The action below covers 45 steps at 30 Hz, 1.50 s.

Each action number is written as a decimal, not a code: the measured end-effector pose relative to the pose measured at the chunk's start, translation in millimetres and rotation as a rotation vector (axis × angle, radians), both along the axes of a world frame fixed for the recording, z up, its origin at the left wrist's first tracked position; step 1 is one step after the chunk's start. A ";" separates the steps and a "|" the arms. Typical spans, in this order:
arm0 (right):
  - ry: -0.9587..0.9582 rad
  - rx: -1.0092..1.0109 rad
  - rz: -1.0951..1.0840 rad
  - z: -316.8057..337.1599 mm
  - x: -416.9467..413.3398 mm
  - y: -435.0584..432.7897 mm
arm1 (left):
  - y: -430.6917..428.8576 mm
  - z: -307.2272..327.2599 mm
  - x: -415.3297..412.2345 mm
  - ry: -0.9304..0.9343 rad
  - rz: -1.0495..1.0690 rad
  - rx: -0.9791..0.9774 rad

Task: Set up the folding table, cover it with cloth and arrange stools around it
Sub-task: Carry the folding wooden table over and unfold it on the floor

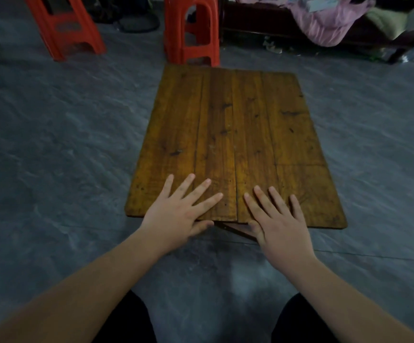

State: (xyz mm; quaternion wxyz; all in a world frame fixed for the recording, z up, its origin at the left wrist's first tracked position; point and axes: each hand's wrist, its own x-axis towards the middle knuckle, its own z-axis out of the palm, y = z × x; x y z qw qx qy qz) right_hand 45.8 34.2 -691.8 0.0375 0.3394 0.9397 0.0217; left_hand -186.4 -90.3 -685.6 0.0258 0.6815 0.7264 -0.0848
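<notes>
The wooden folding table (235,125) has a brown plank top and stands low over the grey floor in the middle of the view. My left hand (178,211) lies flat on its near edge with fingers spread and the thumb under the edge. My right hand (277,219) lies flat beside it on the same edge, thumb tucked below. A dark leg or brace (235,231) shows under the near edge between my hands. Two red plastic stools stand beyond the table, one at the far left (64,26) and one right at the table's far edge (192,30).
A dark wooden piece of furniture (325,33) at the back right carries pink cloth (325,23) and other fabric. A dark round object (139,23) lies on the floor between the stools. Grey floor surrounds the table on both sides.
</notes>
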 end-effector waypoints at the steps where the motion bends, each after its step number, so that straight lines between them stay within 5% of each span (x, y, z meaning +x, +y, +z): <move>1: 0.017 0.005 0.004 -1.0 -3.8 3.2 | 4.4 -1.3 -4.9 0.003 -0.002 0.008; 20: 0.046 -0.028 0.018 -5.3 -6.8 12.3 | 9.2 -4.3 -11.2 -0.013 -0.017 0.048; 32: -0.153 -0.407 -0.011 46.2 -9.8 15.8 | 16.2 43.9 -2.2 -0.150 0.069 -0.347; 37: -0.283 -0.638 -0.054 87.9 -23.9 17.4 | 25.3 76.9 10.3 -0.358 0.202 -0.496; 45: -0.246 -0.647 -0.151 107.6 -14.3 3.3 | 6.4 91.9 14.7 -0.480 0.312 -0.491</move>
